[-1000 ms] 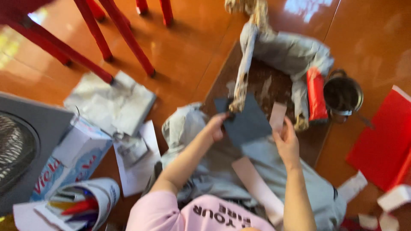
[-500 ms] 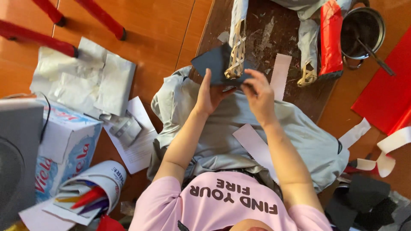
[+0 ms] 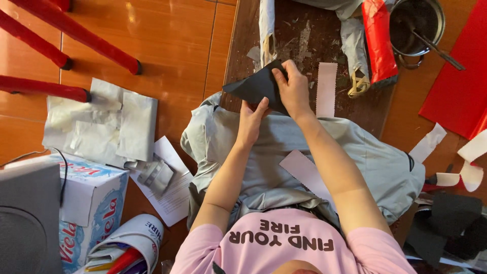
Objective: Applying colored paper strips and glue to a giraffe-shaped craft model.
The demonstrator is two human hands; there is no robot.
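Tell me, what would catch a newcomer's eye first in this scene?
Both hands, the left hand and right hand, grip a dark sheet over a worn wooden board at top centre. Bright red paper lies at the right, beside a metal pot.

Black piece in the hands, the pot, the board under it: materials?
Black piece: thin matte sheet, probably paper or card; it folds to a sharp point between the left hand and right hand. Pot: metal by its shiny grey rim, inside dark. Board: dark brown wood, apparently, worn and smeared with pale residue.
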